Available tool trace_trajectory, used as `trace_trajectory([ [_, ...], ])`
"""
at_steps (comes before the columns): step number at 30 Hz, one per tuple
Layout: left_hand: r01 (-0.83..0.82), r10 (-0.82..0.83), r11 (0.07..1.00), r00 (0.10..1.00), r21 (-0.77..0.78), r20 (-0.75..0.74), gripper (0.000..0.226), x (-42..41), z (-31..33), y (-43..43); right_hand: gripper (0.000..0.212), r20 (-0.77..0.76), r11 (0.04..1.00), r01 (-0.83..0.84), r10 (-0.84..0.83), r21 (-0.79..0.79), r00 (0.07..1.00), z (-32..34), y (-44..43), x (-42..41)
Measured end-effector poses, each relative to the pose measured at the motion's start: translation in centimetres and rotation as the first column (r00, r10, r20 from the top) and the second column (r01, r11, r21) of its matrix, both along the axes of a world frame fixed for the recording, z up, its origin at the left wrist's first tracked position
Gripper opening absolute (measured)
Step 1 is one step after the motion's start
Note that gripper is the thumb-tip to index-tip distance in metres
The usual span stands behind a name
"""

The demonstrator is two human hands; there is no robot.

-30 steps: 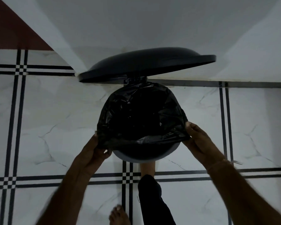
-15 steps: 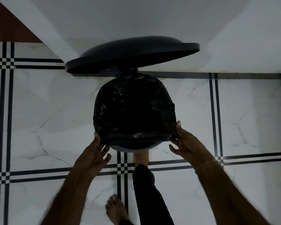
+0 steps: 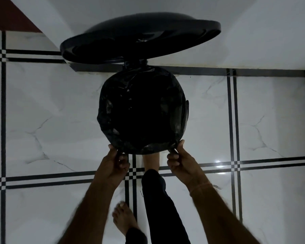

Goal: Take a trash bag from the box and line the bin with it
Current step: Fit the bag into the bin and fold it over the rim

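Trash bag (image 3: 141, 111) over bin rim (lid (image 3: 139, 37) up) | left hand (image 3: 113, 164), right hand (image 3: 181, 164): fingers pinch its edge

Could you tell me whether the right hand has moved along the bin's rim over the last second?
Yes. The right hand has slid from the rim's right side round to its near edge, beside the foot, with a grip on the black bag.

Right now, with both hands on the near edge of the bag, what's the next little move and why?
Probably tug the trash bag hem down over the near rim and let go. The left hand and right hand pinch its front edge, the bag already drapes the rest, and the lid is up.
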State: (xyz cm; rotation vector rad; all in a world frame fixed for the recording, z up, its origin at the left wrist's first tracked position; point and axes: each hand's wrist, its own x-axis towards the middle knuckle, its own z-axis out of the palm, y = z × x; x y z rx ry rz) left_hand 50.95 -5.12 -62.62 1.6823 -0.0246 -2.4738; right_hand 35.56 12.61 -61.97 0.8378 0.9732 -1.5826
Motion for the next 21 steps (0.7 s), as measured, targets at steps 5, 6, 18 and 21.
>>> trace_trajectory([
  [5,0.048,-0.047,0.999,0.997,-0.007,0.054,0.027,-1.7,-0.9,-0.8,0.027,0.047,0.957,0.279,-0.283,0.076,0.958,-1.6,-1.1,-0.4],
  [6,0.057,-0.056,0.998,0.997,-0.007,0.061,0.029,-1.9,-0.9,-1.0,0.025,0.052,0.947,0.311,-0.316,0.084,0.947,-1.7,-1.5,-0.8],
  [18,0.013,-0.008,0.985,0.999,-0.172,0.033,0.028,-1.4,-0.7,-5.2,0.045,-0.294,0.987,0.155,-0.139,0.030,0.946,0.4,-2.6,-6.6],
  [21,-0.003,0.003,0.982,1.000,-0.188,-0.002,0.035,-1.8,-1.0,-5.7,0.063,-0.347,0.992,0.121,-0.106,0.022,0.932,0.4,-3.5,-6.6],
])
